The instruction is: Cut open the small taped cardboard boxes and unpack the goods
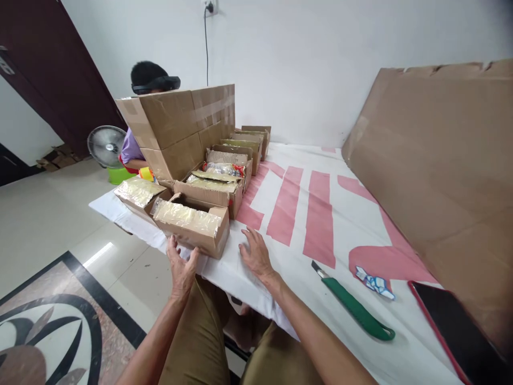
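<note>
A small open cardboard box [196, 232] stands at the table's near edge, with clear packing tape and a shiny yellowish flap folded over its front. My left hand [182, 270] is at the lower front of this box, thumb and fingers apart; whether the fingertips touch it I cannot tell. To the right of the box, my right hand [255, 254] is low over the tablecloth with its fingers spread, apart from the box and holding nothing. Just behind stands another small box [216, 187] with its flaps up. A similar taped box [138, 192] sits to the left.
Stacked closed cartons [176, 117] form a wall at the left, with a person [150, 77] behind. Further open boxes [244, 144] line up beside it. On the right lie a green utility knife [356, 307], blade out, a crumpled wrapper [374, 282], a phone [457, 331] and a large cardboard sheet [441, 160].
</note>
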The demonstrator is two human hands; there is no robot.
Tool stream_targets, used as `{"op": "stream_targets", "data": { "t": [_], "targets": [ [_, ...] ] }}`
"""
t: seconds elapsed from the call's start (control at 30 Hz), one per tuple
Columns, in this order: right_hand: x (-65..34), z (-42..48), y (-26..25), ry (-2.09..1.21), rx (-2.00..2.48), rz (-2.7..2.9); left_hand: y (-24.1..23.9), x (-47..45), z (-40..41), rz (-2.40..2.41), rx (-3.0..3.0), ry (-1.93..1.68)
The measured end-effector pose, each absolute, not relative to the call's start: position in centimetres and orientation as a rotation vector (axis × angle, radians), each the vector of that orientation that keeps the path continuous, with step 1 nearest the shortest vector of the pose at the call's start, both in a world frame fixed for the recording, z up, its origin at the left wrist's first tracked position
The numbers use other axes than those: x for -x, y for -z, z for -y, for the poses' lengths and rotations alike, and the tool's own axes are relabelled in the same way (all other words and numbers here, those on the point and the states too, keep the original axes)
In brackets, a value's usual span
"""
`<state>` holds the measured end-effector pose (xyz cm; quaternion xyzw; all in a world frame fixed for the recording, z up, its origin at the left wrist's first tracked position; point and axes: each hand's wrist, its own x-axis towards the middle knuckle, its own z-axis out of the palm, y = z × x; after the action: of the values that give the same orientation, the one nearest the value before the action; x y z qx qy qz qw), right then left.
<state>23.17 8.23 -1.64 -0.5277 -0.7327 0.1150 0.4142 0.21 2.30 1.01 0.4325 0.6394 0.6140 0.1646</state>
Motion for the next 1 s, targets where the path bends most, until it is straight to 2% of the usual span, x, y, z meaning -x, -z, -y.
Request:
{"op": "stream_targets", "data": {
  "t": [1.0],
  "targets": [
    [-23.0,-8.3,2.8,-0.238,1.369,1.911,-0.4,-0.2,-10.3,-1.791,-1.494,-1.645]
  ]
}}
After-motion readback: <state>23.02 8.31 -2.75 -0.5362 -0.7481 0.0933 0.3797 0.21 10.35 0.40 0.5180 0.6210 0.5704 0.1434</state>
